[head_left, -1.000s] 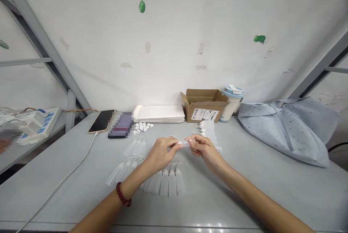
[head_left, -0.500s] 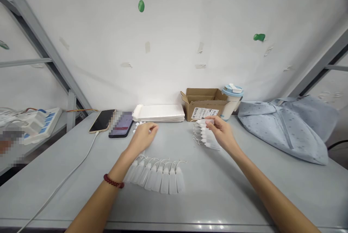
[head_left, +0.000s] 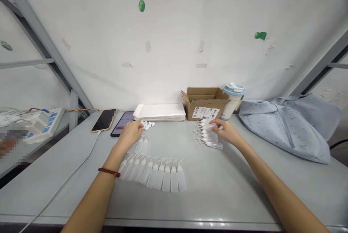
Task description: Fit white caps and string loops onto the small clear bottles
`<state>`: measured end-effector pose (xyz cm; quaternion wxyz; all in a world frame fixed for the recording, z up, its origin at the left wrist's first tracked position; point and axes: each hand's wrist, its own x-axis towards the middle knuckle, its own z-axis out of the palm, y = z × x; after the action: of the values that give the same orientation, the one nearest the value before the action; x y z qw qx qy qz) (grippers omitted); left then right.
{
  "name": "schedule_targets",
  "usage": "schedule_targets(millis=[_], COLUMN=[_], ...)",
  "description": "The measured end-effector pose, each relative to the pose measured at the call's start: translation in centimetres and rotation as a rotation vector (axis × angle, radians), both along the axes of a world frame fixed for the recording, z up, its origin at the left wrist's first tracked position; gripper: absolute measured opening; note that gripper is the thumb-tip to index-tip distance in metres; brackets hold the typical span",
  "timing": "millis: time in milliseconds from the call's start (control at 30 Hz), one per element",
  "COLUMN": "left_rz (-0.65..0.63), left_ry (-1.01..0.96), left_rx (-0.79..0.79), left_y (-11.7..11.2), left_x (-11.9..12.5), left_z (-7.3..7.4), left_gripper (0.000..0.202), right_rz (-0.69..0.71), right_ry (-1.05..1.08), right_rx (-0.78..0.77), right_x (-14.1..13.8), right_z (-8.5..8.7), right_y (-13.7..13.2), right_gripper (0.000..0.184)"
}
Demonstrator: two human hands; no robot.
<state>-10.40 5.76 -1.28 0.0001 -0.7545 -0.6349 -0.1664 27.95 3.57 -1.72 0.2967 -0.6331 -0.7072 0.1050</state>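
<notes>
My left hand [head_left: 131,133] is closed with bent fingertips at the left edge of a small pile of white caps [head_left: 149,125]; what the fingertips hold, if anything, is hidden. Just below that hand lie a few clear plastic squeeze bottles [head_left: 141,147], partly covered by it. My right hand [head_left: 225,130] pinches the end of a small plastic bottle [head_left: 208,126] at the far end of the right-hand column. Several similar bottles [head_left: 214,145] lie below it, their thin white tails pointing left. A fanned row of bottles [head_left: 166,179] with curved white tails spreads across the near middle.
Behind the hands stand a stack of white envelopes [head_left: 160,112], an open cardboard box [head_left: 203,107] and a blue-lidded cup [head_left: 233,100]. Two phones lie at left, one phone [head_left: 104,120] with a white cable. A blue-grey cloth bag [head_left: 282,129] rests at right.
My left hand has moved left and back to the caps, uncovering more bottles. My right hand has lowered its bottle onto the column's far end. The view has shifted slightly.
</notes>
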Motion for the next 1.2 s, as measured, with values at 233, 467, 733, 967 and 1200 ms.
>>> schedule_targets(millis=[233,467,733,967,1200], left_rz=[-0.042,-0.110,-0.162,-0.183,-0.050], left_ry=[-0.006,0.020,-0.013,-0.074,-0.465], left_rx=[-0.005,-0.040,-0.094,-0.086,0.008], left_y=[0.4,0.4,0.0,-0.2,-1.5], left_x=[0.8,1.0,1.2,1.4,2.3], left_z=[-0.6,-1.0,-1.0,-0.6,2.3], left_gripper=[0.032,0.035,0.030,0.029,0.027], right_rz=[0.003,0.012,-0.006,0.008,0.082], right_ry=[-0.116,-0.150,-0.144,-0.110,-0.096], right_rx=[0.044,0.108,0.175,0.244,0.293], right_x=[0.3,0.0,-0.2,-1.0,-2.3], right_z=[-0.6,-0.6,-0.7,-0.7,-0.8], right_y=[0.2,0.0,0.0,-0.3,-0.9], right_gripper=[0.020,0.017,0.021,0.021,0.018])
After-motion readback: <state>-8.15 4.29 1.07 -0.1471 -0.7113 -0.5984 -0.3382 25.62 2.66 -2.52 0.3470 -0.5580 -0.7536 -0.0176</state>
